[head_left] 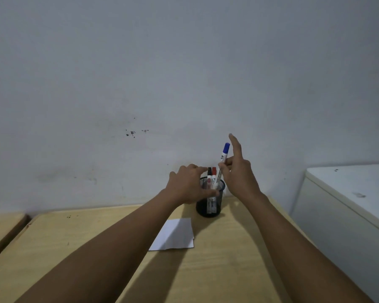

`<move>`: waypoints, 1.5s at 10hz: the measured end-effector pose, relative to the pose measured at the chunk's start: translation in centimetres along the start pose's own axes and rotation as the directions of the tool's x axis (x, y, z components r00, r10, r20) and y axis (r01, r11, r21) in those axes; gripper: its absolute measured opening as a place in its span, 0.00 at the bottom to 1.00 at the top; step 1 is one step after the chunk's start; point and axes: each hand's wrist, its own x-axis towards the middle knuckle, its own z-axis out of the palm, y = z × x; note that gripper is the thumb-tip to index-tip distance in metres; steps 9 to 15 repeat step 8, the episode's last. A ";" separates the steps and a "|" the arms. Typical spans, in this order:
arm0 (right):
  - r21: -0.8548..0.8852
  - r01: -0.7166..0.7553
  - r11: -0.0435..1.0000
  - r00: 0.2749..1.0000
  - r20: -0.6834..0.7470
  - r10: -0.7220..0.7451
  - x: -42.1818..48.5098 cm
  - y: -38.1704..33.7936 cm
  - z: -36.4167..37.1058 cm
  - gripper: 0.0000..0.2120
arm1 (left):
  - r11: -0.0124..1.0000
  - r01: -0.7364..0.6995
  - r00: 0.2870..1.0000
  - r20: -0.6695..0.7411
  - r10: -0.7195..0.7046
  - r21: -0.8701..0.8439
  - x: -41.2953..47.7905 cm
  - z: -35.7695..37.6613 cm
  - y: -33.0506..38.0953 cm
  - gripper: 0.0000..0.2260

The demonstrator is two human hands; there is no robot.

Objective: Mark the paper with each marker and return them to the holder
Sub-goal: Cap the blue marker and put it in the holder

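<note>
Both bare forearms reach forward, converging; the left hand curls palm-down, fingers bent, while the right hand pinches with thumb and fingers, index finger pointing up

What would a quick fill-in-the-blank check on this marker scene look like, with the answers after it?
1. The right hand pinches the marker with the ____ cap.
2. The left hand grips the black mesh ____ on the table.
3. Two markers stand inside it: the black-capped marker and one with a ____ cap.
4. The white paper lies on the table, ____ the camera than the holder is.

Answers: blue; holder; red; nearer
</note>
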 end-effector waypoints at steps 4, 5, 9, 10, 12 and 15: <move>-0.307 -0.052 0.950 0.991 0.101 0.086 1.4 3.4 3.1 0.21 | 0.996 -0.039 0.984 0.169 0.052 -0.076 2.7 3.7 -2.0 0.30; -0.386 -0.021 0.922 0.982 0.165 0.092 1.6 3.8 3.3 0.22 | 0.996 -0.053 0.983 0.172 0.064 -0.071 2.6 4.0 -2.0 0.30; -0.503 -0.042 0.863 0.960 0.219 0.174 1.2 1.9 2.2 0.31 | 0.996 -0.029 0.987 0.153 0.042 -0.083 1.1 2.2 -1.6 0.35; -0.503 -0.042 0.863 0.960 0.219 0.174 1.2 1.9 2.2 0.31 | 0.996 -0.029 0.987 0.153 0.042 -0.083 1.1 2.2 -1.6 0.35; -0.503 -0.042 0.863 0.960 0.219 0.174 1.2 1.9 2.2 0.31 | 0.996 -0.029 0.987 0.153 0.042 -0.083 1.1 2.2 -1.6 0.35; -0.503 -0.042 0.863 0.960 0.219 0.174 1.2 1.9 2.2 0.31 | 0.996 -0.029 0.987 0.153 0.042 -0.083 1.1 2.2 -1.6 0.35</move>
